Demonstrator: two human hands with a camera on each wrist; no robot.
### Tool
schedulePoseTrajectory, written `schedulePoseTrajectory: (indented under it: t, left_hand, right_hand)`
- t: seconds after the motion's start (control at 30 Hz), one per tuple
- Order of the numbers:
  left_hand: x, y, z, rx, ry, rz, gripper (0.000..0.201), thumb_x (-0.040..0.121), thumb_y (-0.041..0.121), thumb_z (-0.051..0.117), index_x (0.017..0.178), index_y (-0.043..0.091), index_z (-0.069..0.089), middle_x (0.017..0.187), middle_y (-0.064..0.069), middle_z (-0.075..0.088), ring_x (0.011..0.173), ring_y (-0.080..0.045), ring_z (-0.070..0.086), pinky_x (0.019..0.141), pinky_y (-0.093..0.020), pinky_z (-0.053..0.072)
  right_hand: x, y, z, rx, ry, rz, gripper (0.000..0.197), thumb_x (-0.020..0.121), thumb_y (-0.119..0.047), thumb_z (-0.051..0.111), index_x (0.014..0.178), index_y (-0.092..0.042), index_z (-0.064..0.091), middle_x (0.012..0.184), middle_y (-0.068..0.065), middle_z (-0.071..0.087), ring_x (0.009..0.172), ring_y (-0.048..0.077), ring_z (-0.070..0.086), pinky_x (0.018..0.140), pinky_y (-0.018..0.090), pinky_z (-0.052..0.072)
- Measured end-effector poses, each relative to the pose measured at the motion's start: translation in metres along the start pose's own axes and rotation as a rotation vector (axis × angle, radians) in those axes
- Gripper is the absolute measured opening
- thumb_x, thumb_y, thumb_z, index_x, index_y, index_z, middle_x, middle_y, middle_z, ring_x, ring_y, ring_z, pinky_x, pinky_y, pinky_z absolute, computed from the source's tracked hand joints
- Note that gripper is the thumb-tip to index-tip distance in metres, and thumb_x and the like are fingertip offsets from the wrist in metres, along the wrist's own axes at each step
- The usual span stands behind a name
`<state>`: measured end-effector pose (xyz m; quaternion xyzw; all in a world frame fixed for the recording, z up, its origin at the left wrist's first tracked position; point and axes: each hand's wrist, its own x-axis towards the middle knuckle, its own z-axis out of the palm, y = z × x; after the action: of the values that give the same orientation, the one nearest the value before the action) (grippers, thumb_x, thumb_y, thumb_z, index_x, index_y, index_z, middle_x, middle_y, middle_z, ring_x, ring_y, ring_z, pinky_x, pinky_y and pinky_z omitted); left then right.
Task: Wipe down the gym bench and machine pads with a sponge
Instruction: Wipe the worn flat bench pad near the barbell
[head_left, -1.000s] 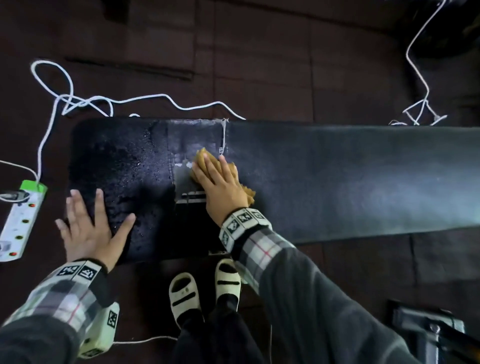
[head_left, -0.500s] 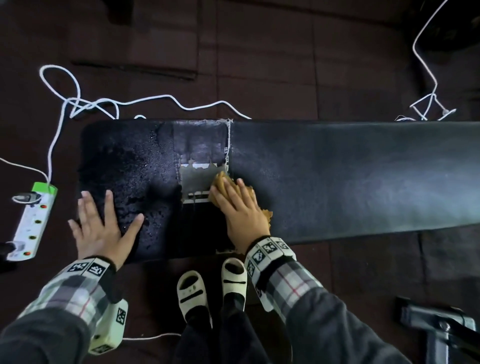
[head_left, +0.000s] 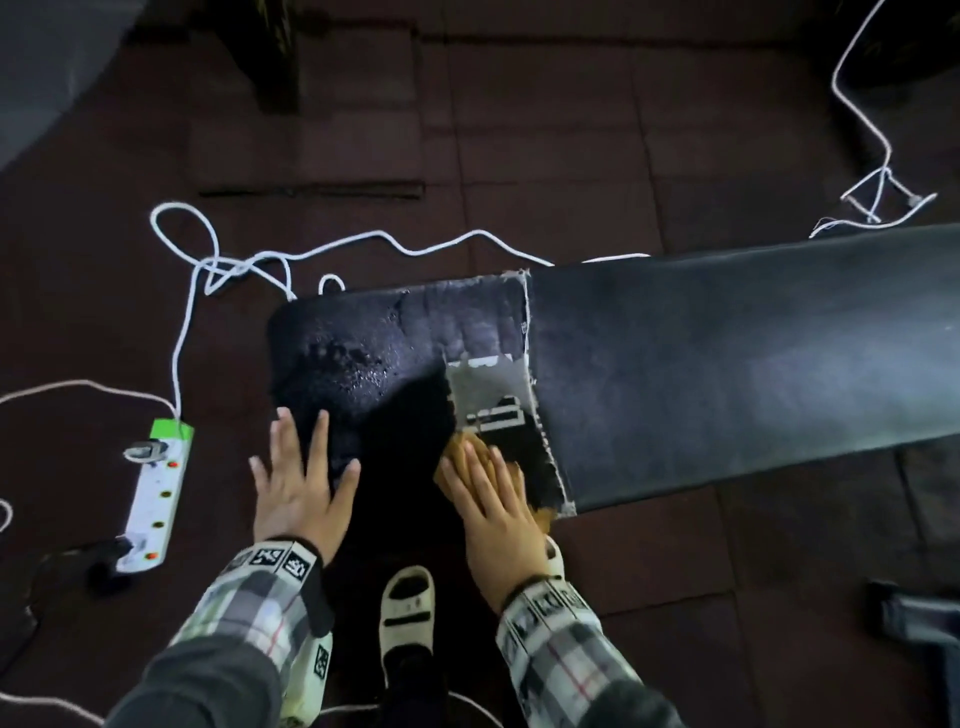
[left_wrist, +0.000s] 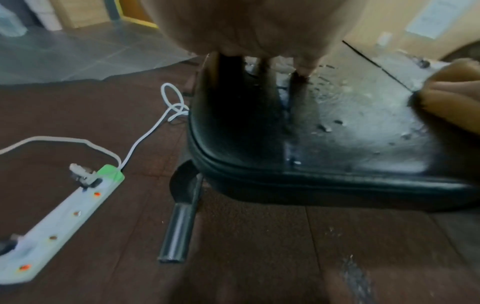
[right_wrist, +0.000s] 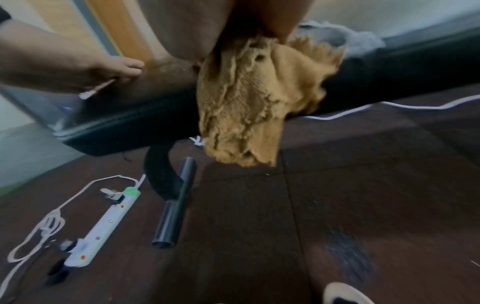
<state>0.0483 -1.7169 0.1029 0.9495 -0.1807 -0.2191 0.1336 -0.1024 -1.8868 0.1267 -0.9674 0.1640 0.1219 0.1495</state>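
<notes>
Bench (head_left: 727, 374) padding, long, black and leathery, forms the surface; its rounded end glistens with water droplets, and a torn patch of covering bares grey backing near the middle. Left hand (head_left: 298, 483) lies flat at that rounded end's near edge, fingers straight and spread wide. Right hand (head_left: 493, 499) presses with straight fingers on the sponge (right_wrist: 246, 98), a ragged tan, fibrous wad, at the bench's near edge just below the tear, part of it hanging over the side. Beside the rounded end, on dark floor tiles, lies a white power strip (head_left: 156, 499) with a looping white cord (head_left: 363, 244).
</notes>
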Motion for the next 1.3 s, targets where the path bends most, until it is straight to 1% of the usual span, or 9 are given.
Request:
schedulePoseTrajectory:
  t: [0.1,0.2,0.37,0.43,0.53,0.8,0.93,1.07,1.3]
  left_hand:
    - [0.015,-0.016,-0.003,0.054,-0.049,0.114,0.082,0.086,0.065,0.016,0.154,0.020,0.008,0.160,-0.011,-0.013,0.149,-0.025,-0.006,0.117,-0.051,0.006]
    - [0.015,-0.019,0.000,0.024,-0.046,0.157,0.082,0.086,0.066,0.015,0.154,0.021,0.000,0.157,-0.006,-0.023,0.142,-0.010,-0.027,0.117,-0.047,0.000]
    - [0.012,-0.016,0.001,0.015,-0.058,0.140,0.082,0.085,0.067,0.011,0.151,0.021,-0.007,0.155,-0.003,-0.028,0.139,-0.007,-0.032,0.117,-0.045,-0.003]
    - [0.014,-0.018,0.003,0.033,-0.064,0.142,0.081,0.086,0.067,0.010,0.150,0.021,-0.008,0.155,-0.004,-0.029,0.138,-0.007,-0.035,0.118,-0.047,-0.001]
    - [0.014,-0.022,0.006,0.036,-0.040,0.174,0.080,0.090,0.069,0.008,0.152,0.020,-0.005,0.158,-0.007,-0.024,0.142,-0.010,-0.030,0.116,-0.050,0.004]
    - [0.013,-0.024,0.013,0.069,-0.003,0.186,0.075,0.092,0.067,0.001,0.153,0.023,-0.008,0.156,-0.003,-0.031,0.143,-0.014,-0.028,0.116,-0.052,0.008]
    - [0.013,-0.023,0.012,0.066,0.015,0.201,0.073,0.094,0.065,0.004,0.153,0.023,-0.007,0.159,-0.009,-0.021,0.145,-0.015,-0.025,0.115,-0.053,0.011]
    - [0.012,-0.024,0.013,0.077,0.015,0.187,0.075,0.093,0.067,0.000,0.152,0.023,-0.009,0.157,-0.005,-0.028,0.143,-0.013,-0.029,0.117,-0.051,0.008]
    - [0.011,-0.015,0.008,0.106,0.048,0.156,0.074,0.093,0.062,0.014,0.154,0.021,0.007,0.161,-0.012,-0.007,0.148,-0.028,0.002,0.114,-0.060,0.005]
  right_hand:
    - [-0.015,0.016,0.008,-0.003,0.050,0.102,0.082,0.067,-0.002,0.050,0.144,-0.021,0.030,0.151,0.005,0.029,0.138,0.032,0.022,0.108,0.052,0.032]
    - [-0.006,0.031,0.003,0.029,0.053,0.325,0.104,0.054,0.008,0.067,0.146,-0.018,0.025,0.154,0.009,0.021,0.139,0.034,0.019,0.110,0.049,0.022]
    - [0.044,0.019,-0.014,0.169,0.058,0.434,0.072,0.087,-0.001,0.041,0.149,-0.022,0.011,0.156,0.003,0.000,0.143,0.035,0.003,0.116,0.052,0.010]
    - [0.058,0.006,-0.014,0.130,0.047,0.361,0.069,0.080,-0.005,0.027,0.148,-0.018,0.021,0.156,0.007,0.012,0.142,0.038,0.011,0.113,0.055,0.015]
    - [0.053,-0.009,-0.001,0.023,0.050,0.175,0.069,0.076,-0.010,0.035,0.144,-0.018,0.030,0.151,0.010,0.030,0.138,0.038,0.025,0.109,0.055,0.027]
    - [-0.001,0.016,0.008,0.002,0.085,0.112,0.079,0.072,-0.003,0.051,0.145,-0.021,0.027,0.153,0.004,0.025,0.140,0.030,0.018,0.110,0.050,0.028]
    - [0.025,0.027,-0.008,0.063,0.128,0.257,0.064,0.084,-0.011,0.036,0.146,-0.021,0.024,0.153,0.005,0.025,0.138,0.034,0.026,0.111,0.051,0.027]
    - [0.061,0.014,-0.015,0.078,0.102,0.222,0.079,0.070,0.006,0.058,0.142,-0.016,0.035,0.150,0.011,0.032,0.136,0.041,0.027,0.106,0.060,0.026]
    - [0.056,-0.019,-0.019,0.168,-0.011,-0.077,0.054,0.090,-0.027,0.034,0.144,-0.028,0.032,0.153,0.000,0.026,0.142,0.027,0.020,0.114,0.042,0.016]
